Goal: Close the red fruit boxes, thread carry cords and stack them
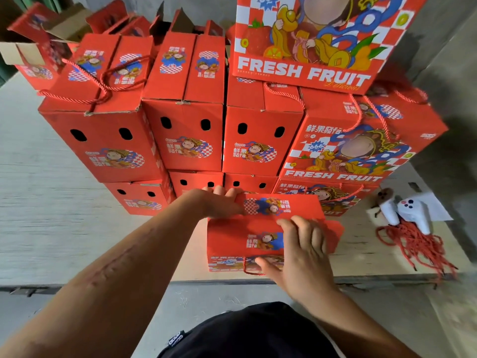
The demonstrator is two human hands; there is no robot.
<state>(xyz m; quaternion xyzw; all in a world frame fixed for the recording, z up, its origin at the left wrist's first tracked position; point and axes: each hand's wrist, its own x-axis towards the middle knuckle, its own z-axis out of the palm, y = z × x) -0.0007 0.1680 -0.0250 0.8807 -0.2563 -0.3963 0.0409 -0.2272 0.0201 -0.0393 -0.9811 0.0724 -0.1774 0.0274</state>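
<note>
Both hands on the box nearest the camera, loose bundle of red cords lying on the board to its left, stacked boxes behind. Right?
Not quite: the head view shows the bundle of red cords on the board to the right of the box, not the left. The rest holds: left hand and right hand are on that box, stacked boxes behind.

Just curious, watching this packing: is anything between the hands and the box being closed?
No. Both hands already touch the box: the left hand on its far flap, the right hand on its near flap. Nothing visible lies between.
</note>
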